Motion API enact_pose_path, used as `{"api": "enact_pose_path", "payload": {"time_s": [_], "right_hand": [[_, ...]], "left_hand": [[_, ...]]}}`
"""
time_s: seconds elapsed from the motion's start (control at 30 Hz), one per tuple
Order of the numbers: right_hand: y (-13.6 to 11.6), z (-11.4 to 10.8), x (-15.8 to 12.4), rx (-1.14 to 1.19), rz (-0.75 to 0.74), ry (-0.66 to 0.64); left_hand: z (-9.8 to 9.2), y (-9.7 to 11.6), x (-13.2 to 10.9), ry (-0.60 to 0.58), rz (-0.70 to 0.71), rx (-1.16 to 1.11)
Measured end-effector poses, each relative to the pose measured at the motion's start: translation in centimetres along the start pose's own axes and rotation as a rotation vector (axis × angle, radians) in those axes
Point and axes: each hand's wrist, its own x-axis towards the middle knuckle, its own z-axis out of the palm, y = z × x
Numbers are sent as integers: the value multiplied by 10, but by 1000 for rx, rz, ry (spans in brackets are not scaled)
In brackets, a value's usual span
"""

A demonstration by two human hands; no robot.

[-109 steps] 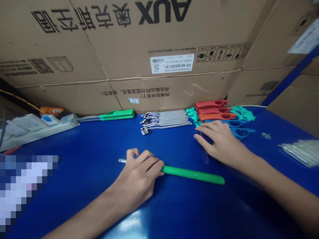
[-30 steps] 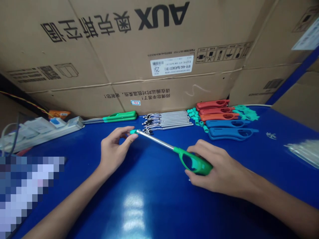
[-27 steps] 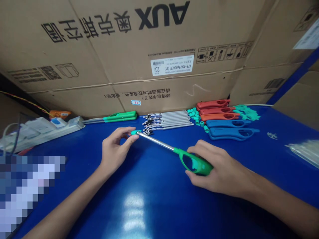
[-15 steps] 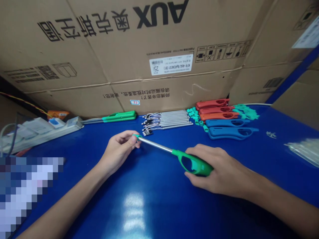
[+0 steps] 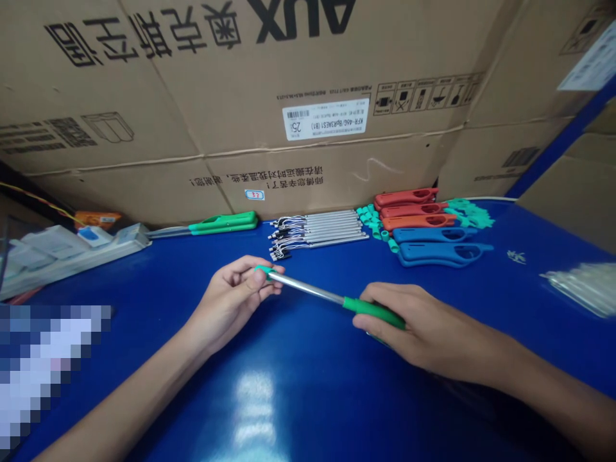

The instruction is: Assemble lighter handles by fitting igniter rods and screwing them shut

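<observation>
The right hand (image 5: 414,317) is gripping the lighter (image 5: 337,299) by its green handle (image 5: 378,312), over the table (image 5: 312,391); the left hand (image 5: 233,292) is pinching, between its fingers, a teal cap (image 5: 263,271) at the tip of the metal tube (image 5: 308,288); loose caps (image 5: 370,219) are lying beside metal rods (image 5: 334,228).

The right hand (image 5: 419,328) hides much of the green handle (image 5: 373,311), and the top edge crops the cardboard (image 5: 221,106).
</observation>
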Motion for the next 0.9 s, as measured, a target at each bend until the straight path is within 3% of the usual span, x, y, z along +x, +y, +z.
{"api": "enact_pose_path", "payload": {"time_s": [0.17, 0.47, 0.73, 0.9], "right_hand": [[0, 0, -7, -27, 54, -64], [-3, -1, -1, -165, -102, -25], [2, 11, -2, -457, -236, 88], [-2, 11, -4, -311, -140, 27]], "left_hand": [[3, -3, -2, 4, -23, 16], [5, -8, -5, 30, -47, 56], [8, -12, -7, 36, -72, 62], [8, -11, -8, 52, -70, 56]]}}
